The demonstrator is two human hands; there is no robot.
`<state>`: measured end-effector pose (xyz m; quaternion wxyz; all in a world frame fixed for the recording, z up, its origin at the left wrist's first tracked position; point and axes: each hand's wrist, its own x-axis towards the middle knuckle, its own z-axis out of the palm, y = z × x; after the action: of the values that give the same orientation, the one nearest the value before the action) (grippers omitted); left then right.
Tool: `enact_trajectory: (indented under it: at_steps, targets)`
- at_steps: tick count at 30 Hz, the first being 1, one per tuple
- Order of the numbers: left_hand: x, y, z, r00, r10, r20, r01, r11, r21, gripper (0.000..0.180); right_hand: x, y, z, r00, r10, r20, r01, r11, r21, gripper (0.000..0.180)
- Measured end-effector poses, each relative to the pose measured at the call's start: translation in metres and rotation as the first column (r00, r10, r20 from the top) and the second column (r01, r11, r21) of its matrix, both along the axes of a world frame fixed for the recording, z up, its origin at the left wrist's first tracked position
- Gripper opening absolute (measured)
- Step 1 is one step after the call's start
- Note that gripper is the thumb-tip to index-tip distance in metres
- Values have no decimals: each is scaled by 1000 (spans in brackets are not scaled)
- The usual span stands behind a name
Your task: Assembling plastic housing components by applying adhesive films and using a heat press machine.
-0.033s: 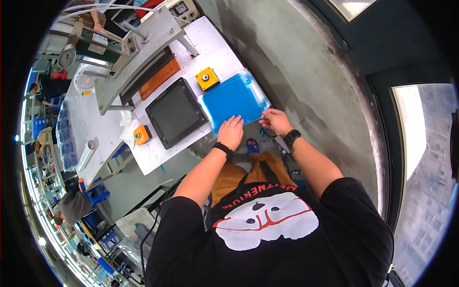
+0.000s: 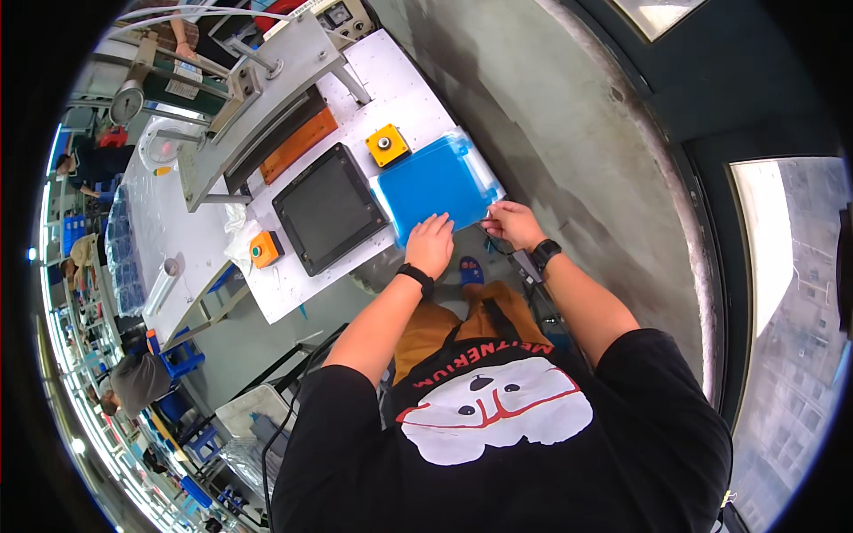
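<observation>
A stack of blue sheets [image 2: 435,182] lies on the white bench, with clear plastic film [image 2: 481,169] showing along its right side. My left hand [image 2: 430,246] rests on the near edge of the blue sheets, fingers stretched out. At the stack's near right corner, my right hand [image 2: 513,226] has its thumb and fingers pinched together. What lies between those fingertips is too small to make out. A dark rectangular plate in a black frame [image 2: 329,209] sits just left of the blue stack.
Yellow [image 2: 386,145] and orange [image 2: 264,250] push-button boxes flank the framed plate. Behind it stands a metal press [image 2: 267,98] with a pressure gauge [image 2: 126,104] and an orange-brown block [image 2: 298,147]. A concrete wall [image 2: 569,142] runs along the right. Other people work far left.
</observation>
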<state>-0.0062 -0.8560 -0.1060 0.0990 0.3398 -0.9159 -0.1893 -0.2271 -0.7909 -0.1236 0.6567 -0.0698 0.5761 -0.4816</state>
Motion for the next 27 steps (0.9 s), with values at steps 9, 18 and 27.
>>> enact_trajectory:
  at_steps: [9, 18, 27]
  targets:
    - [-45, -4, 54, 830, 416, -372, -245, 870, 428, 35, 24, -9, 23, 992, 124, 6, -122, 984, -128, 16]
    - [-31, -21, 43, 737, 585, -339, -371, 769, 521, 23, 36, -17, 36, 980, 159, -121, -180, 965, -189, 17]
    - [-5, -55, 73, 431, 902, -34, -304, 181, 936, 23, 35, -23, 49, 992, 50, -120, -73, 978, -195, 18]
